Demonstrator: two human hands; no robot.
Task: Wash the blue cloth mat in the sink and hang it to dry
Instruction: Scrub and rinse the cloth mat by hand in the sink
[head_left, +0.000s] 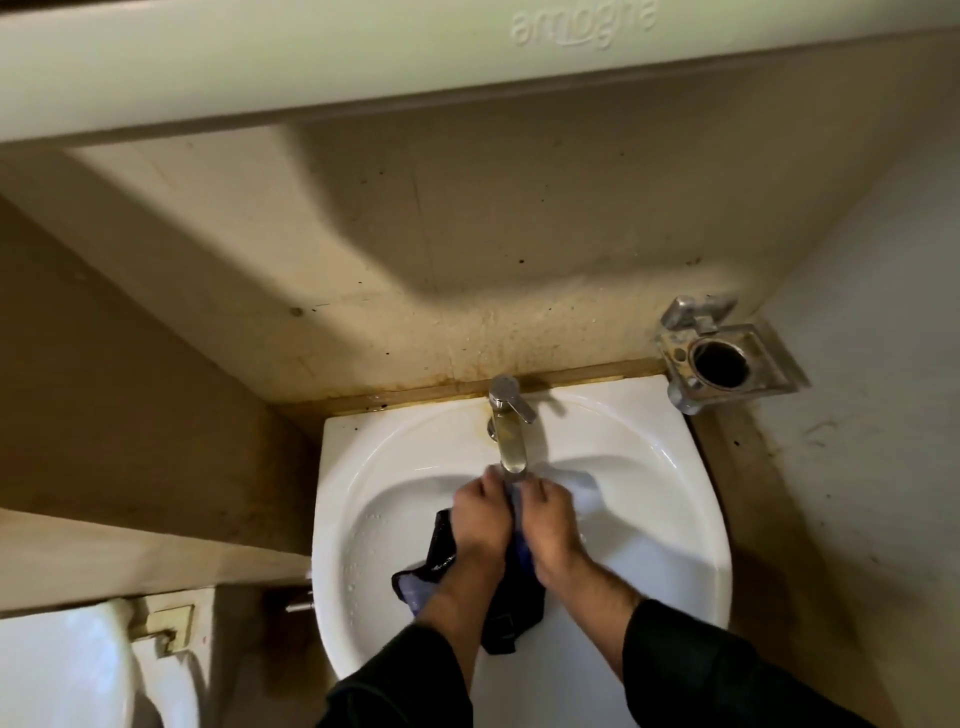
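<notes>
A white ceramic wash basin (649, 499) sits against a stained beige wall (467, 249), and everything here is placed from it. At the basin's back rim stands a chrome single-lever tap (508, 423), its spout reaching forward over the bowl. Directly below the spout, inside the bowl, both hands meet over the dark blue cloth mat (511, 608). The left hand (480, 522) and the right hand (550, 530) lie side by side, almost touching, with a lighter blue fold of the mat squeezed between them. The fingers of both hands are curled down around the bunched cloth, gripping it just under the spout. The rest of the mat hangs from the hands toward the basin's front edge, dark and wet-looking, one corner spreading to the left under the left wrist. Whether water runs from the spout cannot be told. Both forearms come in over the basin's front rim in black sleeves (691, 660). On the wall to the right of the basin's back corner hangs a chrome square holder with a round opening (722, 356). Left of the basin, lower down, a white toilet cistern (67, 670) shows.
</notes>
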